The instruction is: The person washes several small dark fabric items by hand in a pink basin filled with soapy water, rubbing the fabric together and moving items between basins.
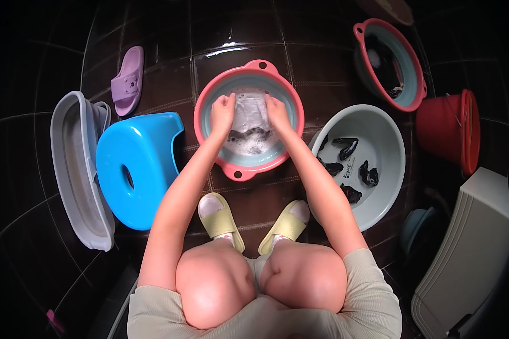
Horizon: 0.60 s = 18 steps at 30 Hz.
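My left hand (223, 117) and my right hand (277, 115) are both closed on a thin, light grey wet cloth (251, 115). It is spread between them over a round basin with a coral-pink rim (237, 68) and a pale blue inside. Each hand grips one side of the cloth near its upper corners. What kind of garment or cloth it is, I cannot tell. Below its lower edge, sudsy water (249, 148) shows white foam and dark patches.
Right of the basin stands a large grey tub (391, 169) with several small dark wet cloths (369, 174). Beyond it are another pink-rimmed basin (418, 79) and a red bucket (444, 129). Leftward are a blue stool (147, 164), a long grey tub (68, 169) and a purple slipper (127, 85).
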Each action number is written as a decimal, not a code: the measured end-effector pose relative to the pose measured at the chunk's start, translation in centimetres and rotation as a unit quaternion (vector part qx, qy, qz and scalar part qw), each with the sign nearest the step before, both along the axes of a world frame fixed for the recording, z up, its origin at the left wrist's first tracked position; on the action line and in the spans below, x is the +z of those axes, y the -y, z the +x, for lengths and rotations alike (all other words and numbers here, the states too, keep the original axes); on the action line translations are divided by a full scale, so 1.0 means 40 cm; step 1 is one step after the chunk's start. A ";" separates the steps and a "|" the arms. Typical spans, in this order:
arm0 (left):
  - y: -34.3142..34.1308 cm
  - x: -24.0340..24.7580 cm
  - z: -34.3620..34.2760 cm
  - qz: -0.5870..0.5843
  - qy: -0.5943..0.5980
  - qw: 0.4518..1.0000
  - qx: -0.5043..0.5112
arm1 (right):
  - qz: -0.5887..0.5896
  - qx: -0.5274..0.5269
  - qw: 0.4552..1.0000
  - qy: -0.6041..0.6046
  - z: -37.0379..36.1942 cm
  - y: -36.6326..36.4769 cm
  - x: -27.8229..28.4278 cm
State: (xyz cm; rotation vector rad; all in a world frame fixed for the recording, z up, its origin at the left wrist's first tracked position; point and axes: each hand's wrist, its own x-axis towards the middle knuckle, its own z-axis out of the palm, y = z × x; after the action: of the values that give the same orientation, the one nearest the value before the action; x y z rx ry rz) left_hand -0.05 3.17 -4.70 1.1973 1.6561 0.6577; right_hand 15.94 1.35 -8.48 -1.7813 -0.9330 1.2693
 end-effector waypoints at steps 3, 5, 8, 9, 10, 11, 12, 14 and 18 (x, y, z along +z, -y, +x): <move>0.031 0.003 -0.018 0.175 -0.216 0.960 0.002 | 0.035 0.000 0.995 0.092 0.018 0.019 0.036; 0.039 0.005 -0.018 0.226 -0.246 0.939 -0.076 | 0.099 0.029 0.977 0.188 0.022 0.037 0.044; 0.045 -0.002 -0.031 0.284 -0.280 0.892 -0.211 | 0.211 0.100 0.920 0.316 -0.001 0.058 0.071; 0.048 -0.012 -0.024 0.293 -0.273 0.874 -0.274 | 0.212 0.175 0.903 0.330 0.006 0.064 0.064; 0.052 -0.022 -0.020 0.301 -0.266 0.852 -0.334 | 0.211 0.249 0.881 0.341 0.010 0.070 0.056; 0.058 -0.029 -0.025 0.306 -0.275 0.846 -0.338 | 0.216 0.250 0.861 0.387 0.008 0.077 0.047; 0.058 -0.030 -0.017 0.307 -0.271 0.847 -0.339 | 0.213 0.250 0.860 0.391 0.020 0.079 0.035; 0.055 -0.029 -0.003 0.246 -0.296 0.856 -0.345 | 0.154 0.228 0.865 0.420 0.050 0.077 0.012; 0.024 -0.043 -0.047 0.162 -0.219 0.925 -0.264 | 0.036 0.211 0.915 0.341 0.011 0.036 0.048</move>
State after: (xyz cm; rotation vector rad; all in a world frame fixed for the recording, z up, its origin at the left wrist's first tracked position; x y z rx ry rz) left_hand -1.93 2.20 -6.43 2.0574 1.4950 0.3363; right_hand 16.39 -0.09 -6.57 -2.0679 -1.8076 0.8163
